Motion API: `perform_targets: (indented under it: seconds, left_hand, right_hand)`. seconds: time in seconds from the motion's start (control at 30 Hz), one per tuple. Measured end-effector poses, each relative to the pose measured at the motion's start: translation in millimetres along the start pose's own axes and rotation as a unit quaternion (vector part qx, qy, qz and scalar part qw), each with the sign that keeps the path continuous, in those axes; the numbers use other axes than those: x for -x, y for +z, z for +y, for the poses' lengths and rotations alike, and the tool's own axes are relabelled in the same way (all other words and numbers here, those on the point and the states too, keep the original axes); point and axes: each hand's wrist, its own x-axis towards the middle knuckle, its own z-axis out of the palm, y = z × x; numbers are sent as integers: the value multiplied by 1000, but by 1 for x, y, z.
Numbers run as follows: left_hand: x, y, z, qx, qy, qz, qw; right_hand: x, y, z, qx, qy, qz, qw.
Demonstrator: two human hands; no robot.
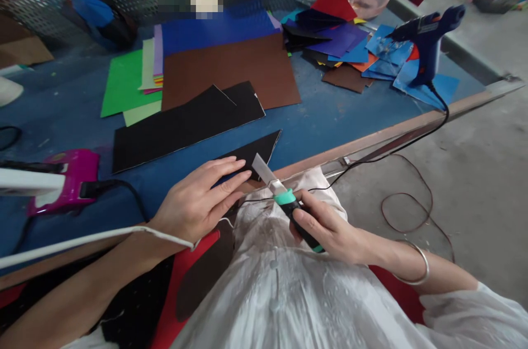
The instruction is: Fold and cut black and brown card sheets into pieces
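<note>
My right hand [330,228] is closed round the black and teal handle of a utility knife [284,195]. Its extended blade points up and left, close to a small black paper piece [258,150] at the table's near edge. My left hand [202,200] lies flat with fingers stretched out, pressing on that black piece's near end. A larger black sheet [181,123] lies just beyond it on the blue table [330,118].
A brown sheet [231,68], green and blue sheets and a pile of coloured scraps [342,46] cover the far table. A blue glue gun [429,35] stands at the right, its cord hanging over the edge. A pink glue gun [70,178] lies left.
</note>
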Motion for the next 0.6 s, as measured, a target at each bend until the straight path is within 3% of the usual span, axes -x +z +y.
perform_targets:
  seconds: [0.1,0.17,0.23,0.37,0.4,0.5,0.6]
  left_hand:
    - [-15,-3,-4,6,-42,9,999]
    - [-27,-4,-7,7,-80,0,997]
    - [-40,-4,-11,15,-118,-31,992]
    - [-61,-6,-18,43,-176,-110,977]
    - [-66,-7,-19,47,-190,-125,973]
    - [-76,-11,-21,71,-238,-163,955]
    - [-81,-14,-25,124,-256,-166,944]
  right_hand:
    - [3,-18,-13,68,-57,72,993]
    - [2,-37,-28,180,-100,155,966]
    - [-2,-61,-47,313,-129,225,914]
    - [-27,-117,-82,531,-149,315,772]
    - [-36,-132,-88,558,-128,325,753]
    - [-70,-171,-96,597,-95,292,741]
    - [-100,-194,-95,636,-53,273,719]
